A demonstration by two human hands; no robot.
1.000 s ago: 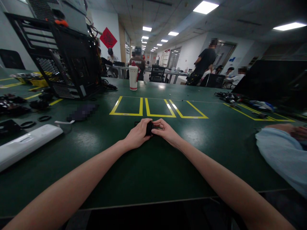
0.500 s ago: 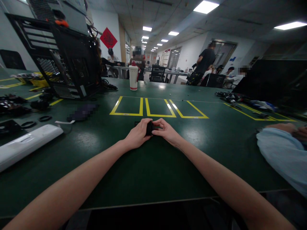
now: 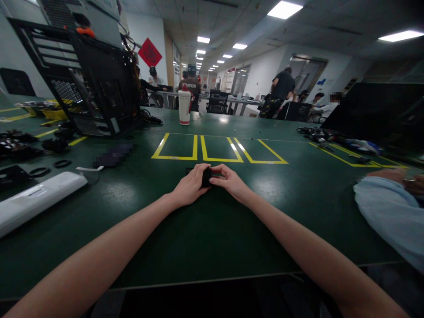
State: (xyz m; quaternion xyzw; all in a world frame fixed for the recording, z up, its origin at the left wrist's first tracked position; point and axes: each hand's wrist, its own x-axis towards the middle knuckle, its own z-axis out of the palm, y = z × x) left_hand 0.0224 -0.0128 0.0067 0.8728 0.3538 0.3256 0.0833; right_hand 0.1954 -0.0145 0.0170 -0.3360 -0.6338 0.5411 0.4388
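My left hand [image 3: 189, 185] is closed around a small black block-like object [image 3: 206, 177], whose exact kind I cannot make out. From the other side, my right hand [image 3: 229, 180] pinches at the object's right face with thumb and fingers. Both hands meet just above the green tabletop [image 3: 212, 238], in front of the yellow tape outlines. A dark piece pokes out beyond the left fingers; most of the object is hidden by the hand.
A white power strip [image 3: 39, 198] and a black computer case [image 3: 96, 84] stand on the left. A white cup [image 3: 184, 107] is farther back. Yellow tape outlines [image 3: 220, 160] mark the tabletop. At right, another person's light-blue sleeve [image 3: 380, 203] rests near a dark monitor [image 3: 380, 115].
My hands and the black object stay nearly in place, with a slight shift of the right fingers. In the background, a standing person in dark clothes has moved a little left.
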